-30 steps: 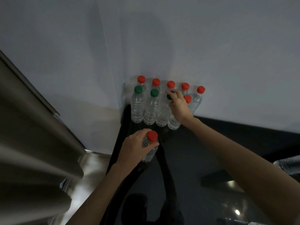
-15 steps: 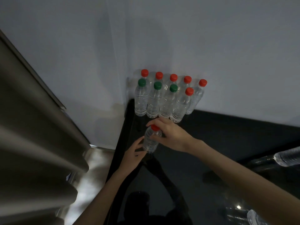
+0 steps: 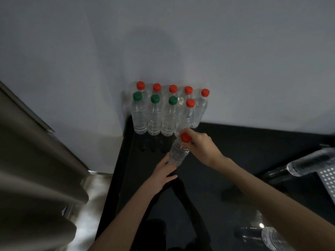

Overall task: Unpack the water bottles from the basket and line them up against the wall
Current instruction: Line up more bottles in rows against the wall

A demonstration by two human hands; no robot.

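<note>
Now right hand (image 3: 201,147) grips the red-capped bottle (image 3: 178,153), left hand (image 3: 163,173) fingertips touching its base.

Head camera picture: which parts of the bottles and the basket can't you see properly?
Head view only:
- Back row of red-capped bottles: bodies hidden by the front row; only caps and shoulders show.
- Held bottle: neck covered by the right hand, base by the left hand.
- Lying bottle: its end is cut off by the right edge.
- Perforated basket: only a corner shows at the right edge.
- Bottle labels: too dark and small to read.
</note>
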